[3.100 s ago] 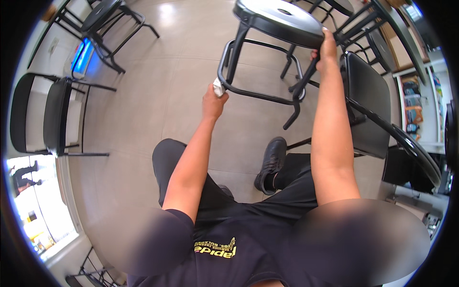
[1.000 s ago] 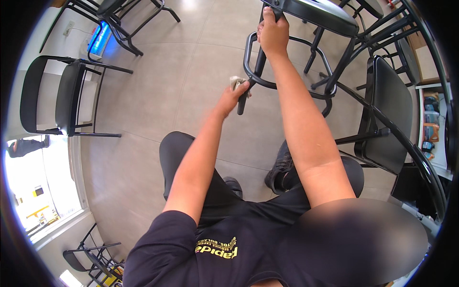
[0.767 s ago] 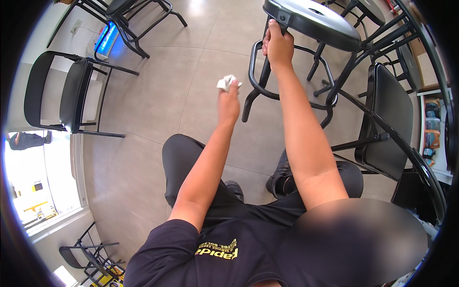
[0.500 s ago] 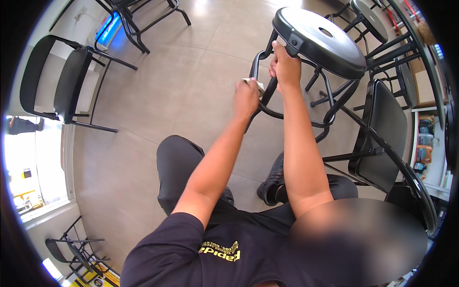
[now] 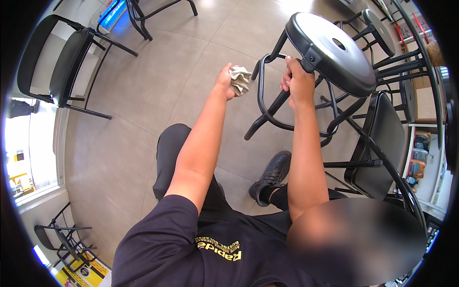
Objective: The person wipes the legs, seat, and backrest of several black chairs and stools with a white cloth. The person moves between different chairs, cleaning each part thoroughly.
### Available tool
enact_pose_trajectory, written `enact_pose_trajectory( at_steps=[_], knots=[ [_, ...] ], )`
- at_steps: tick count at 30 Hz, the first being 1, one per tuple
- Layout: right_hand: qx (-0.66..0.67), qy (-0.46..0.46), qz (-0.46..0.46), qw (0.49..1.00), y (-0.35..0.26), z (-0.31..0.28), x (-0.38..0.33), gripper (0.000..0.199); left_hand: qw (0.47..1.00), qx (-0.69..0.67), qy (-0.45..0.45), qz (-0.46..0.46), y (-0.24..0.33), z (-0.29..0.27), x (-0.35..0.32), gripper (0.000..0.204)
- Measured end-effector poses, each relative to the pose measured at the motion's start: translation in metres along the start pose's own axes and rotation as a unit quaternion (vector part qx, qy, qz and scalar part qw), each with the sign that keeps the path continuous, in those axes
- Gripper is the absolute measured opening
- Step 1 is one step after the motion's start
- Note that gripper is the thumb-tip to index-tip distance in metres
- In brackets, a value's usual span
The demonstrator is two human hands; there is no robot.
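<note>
A black metal stool (image 5: 320, 40) with a round, shiny seat and a hole in its middle leans tilted in front of me, at the right. My right hand (image 5: 301, 83) is wrapped round one of its legs, just under the seat. My left hand (image 5: 224, 83) holds a crumpled pale cloth (image 5: 240, 80), out to the left of the stool and apart from it. A bent tube ring (image 5: 263, 98) joins the stool's legs below my right hand.
Close on the right stands a black folding chair (image 5: 377, 143). Another stool (image 5: 380, 31) is behind it, near shelves of bottles (image 5: 418, 153). At left are a black padded chair (image 5: 71, 62) and a bright glass opening (image 5: 33, 148). Grey tiles (image 5: 191, 52) cover the floor.
My left hand has drawn away from the stool's leg, leftward, with the cloth now in plain sight. My right hand keeps its hold. The whole view has shifted slightly.
</note>
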State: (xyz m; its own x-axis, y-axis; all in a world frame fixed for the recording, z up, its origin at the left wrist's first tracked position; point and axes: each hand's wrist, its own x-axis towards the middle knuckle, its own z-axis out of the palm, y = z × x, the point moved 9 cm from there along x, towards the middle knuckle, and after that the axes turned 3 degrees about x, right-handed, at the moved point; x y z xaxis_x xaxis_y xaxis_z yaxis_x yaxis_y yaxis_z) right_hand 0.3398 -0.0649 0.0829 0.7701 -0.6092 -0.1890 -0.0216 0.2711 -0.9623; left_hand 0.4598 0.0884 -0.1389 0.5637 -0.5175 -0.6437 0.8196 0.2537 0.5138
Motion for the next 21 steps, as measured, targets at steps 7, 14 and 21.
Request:
enact_pose_trajectory(
  at_steps=[7, 14, 21],
  knots=[
    [-0.019, -0.005, 0.002, 1.000, -0.002, -0.005, 0.000, 0.041, 0.933, 0.292, 0.136, 0.163, 0.037, 0.014, -0.009, 0.050],
    [-0.010, -0.010, 0.002, 1.000, 0.000, 0.001, -0.005, 0.040, 0.874, 0.343, 0.091, 0.331, 0.078, 0.079, -0.032, 0.046],
    [0.008, -0.024, 0.005, 1.000, -0.001, 0.005, -0.005, 0.041, 0.710, 0.643, 0.026, 0.285, 0.003, 0.104, -0.019, 0.055]
  ],
)
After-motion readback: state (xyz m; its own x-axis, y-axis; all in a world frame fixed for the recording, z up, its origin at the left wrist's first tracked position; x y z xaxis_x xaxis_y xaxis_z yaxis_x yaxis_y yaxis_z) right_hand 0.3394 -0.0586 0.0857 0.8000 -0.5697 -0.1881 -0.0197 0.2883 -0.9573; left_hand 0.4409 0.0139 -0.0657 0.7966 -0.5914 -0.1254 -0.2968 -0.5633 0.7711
